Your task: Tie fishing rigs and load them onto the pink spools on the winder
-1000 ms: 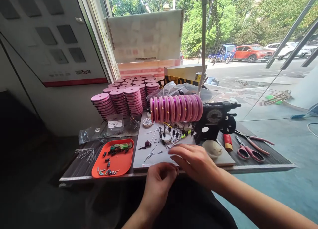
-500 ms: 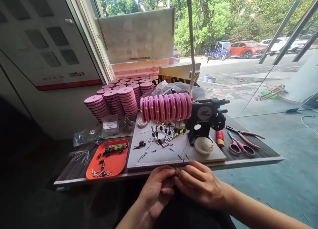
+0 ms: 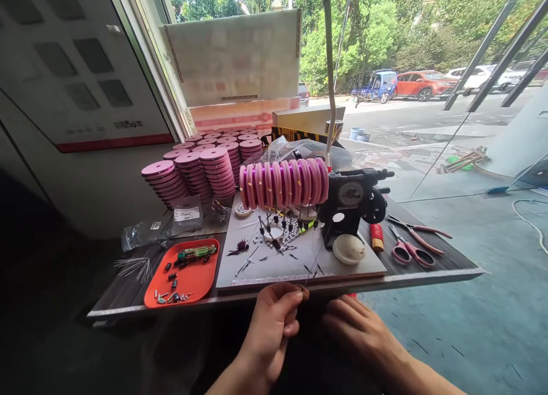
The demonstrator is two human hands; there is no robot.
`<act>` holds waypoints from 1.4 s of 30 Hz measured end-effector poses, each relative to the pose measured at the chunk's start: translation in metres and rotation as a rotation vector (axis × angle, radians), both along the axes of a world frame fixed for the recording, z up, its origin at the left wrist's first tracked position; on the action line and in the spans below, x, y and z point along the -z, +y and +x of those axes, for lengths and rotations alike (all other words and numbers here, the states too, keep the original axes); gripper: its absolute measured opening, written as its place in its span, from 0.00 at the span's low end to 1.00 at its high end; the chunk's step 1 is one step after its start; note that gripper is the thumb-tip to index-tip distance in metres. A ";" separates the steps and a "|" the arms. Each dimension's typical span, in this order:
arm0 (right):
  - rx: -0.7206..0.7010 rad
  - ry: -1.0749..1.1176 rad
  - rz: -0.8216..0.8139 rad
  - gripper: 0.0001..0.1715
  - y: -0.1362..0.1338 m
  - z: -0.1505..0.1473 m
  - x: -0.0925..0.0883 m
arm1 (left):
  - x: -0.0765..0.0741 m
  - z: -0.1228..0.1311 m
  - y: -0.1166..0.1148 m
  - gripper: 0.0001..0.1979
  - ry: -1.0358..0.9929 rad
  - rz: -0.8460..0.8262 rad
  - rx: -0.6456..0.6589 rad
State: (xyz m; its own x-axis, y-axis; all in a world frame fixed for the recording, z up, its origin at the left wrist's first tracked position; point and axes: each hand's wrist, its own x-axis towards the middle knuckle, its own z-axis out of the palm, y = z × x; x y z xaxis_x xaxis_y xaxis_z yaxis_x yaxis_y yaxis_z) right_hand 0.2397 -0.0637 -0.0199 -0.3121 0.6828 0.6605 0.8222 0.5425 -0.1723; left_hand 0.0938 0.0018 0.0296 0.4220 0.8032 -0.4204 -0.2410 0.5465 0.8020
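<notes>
My left hand [image 3: 274, 321] is closed in a pinch at the table's front edge, thumb against forefinger. A thin line [image 3: 306, 279] rises from its fingertips toward the board; a tiny dark piece at the tips is too small to name. To its right and apart from it, my right hand [image 3: 359, 329] is slightly blurred with curled fingers, below the table edge. A bit of red shows just above its knuckles; what the fingers hold is hidden. Beyond the hands, a row of pink spools [image 3: 282, 184] sits on a black hand-cranked winder [image 3: 351, 198].
On the white board [image 3: 252, 275] are several small black parts, white beads and a cream dish [image 3: 349, 250]. An orange tray [image 3: 154, 281] with small parts lies left. Scissors [image 3: 413, 255], pliers [image 3: 422, 235] and a red-yellow tube [image 3: 377, 238] lie right. Stacked pink spools [image 3: 160, 181] stand behind.
My right hand has drawn away from the left, moving right and slightly down. My left hand keeps its pinch in nearly the same place. The view has shifted slightly.
</notes>
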 end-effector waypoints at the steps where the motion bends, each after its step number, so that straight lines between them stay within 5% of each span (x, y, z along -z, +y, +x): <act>1: -0.022 -0.008 -0.001 0.19 -0.002 -0.003 -0.002 | 0.001 0.000 0.000 0.03 0.053 0.120 -0.006; 6: -0.240 -0.087 -0.073 0.20 0.004 -0.024 -0.037 | 0.005 -0.006 0.002 0.05 0.409 0.821 -0.034; 9: -0.360 0.081 -0.329 0.15 0.016 -0.025 -0.071 | 0.006 -0.013 0.003 0.05 0.526 0.942 0.003; 13: -0.291 0.443 -0.643 0.06 0.049 -0.018 -0.103 | 0.011 -0.017 0.004 0.06 0.566 0.994 -0.037; 20: -0.312 0.545 -0.876 0.05 0.099 -0.026 -0.110 | 0.023 -0.019 0.011 0.07 0.832 1.411 -0.175; 27: -0.204 0.378 -0.873 0.06 0.105 -0.030 -0.110 | 0.025 -0.019 0.012 0.08 0.867 1.660 -0.306; 31: -0.179 0.342 -0.851 0.05 0.097 -0.029 -0.107 | 0.026 -0.020 0.012 0.08 0.780 1.750 -0.234; 37: -0.219 0.668 -0.664 0.06 0.072 -0.006 -0.107 | 0.028 -0.019 0.009 0.08 0.673 1.706 -0.235; 40: -0.077 0.736 -0.530 0.08 0.066 0.007 -0.105 | 0.031 -0.018 0.008 0.09 0.684 1.733 -0.307; 42: 0.114 0.535 -0.439 0.07 0.065 0.011 -0.103 | 0.032 -0.018 0.008 0.10 0.704 1.757 -0.320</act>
State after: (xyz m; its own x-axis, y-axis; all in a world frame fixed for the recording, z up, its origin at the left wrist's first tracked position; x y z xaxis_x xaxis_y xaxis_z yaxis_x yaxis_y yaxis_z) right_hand 0.2509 0.0010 0.0828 0.0685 0.9307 0.3593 0.6114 0.2455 -0.7523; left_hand 0.0758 0.0096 -0.0026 0.3346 0.4539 0.8258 0.4126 -0.8585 0.3047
